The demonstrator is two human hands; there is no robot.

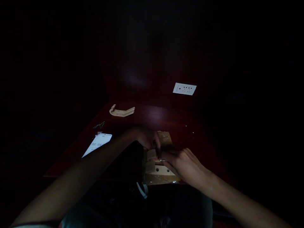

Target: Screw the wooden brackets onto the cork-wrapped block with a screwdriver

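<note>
My left hand [148,139] and my right hand [184,165] meet over a light wooden piece [158,173] with round holes, partly wrapped in brownish tape. Both hands grip it near its upper part, and my right fingers press on its pale middle. Beyond my left hand, a taped wooden section [164,138] rises from the piece. My hands hide part of the wood, and the dim light blurs the finger detail.
On the dark red table [152,115] lie a curved pale wooden bracket [121,111], a small dark metal item [99,125] and a white-screened phone [97,144] showing a timer. A white wall socket panel [184,89] is on the far wall. A white strap [142,190] hangs below the wood.
</note>
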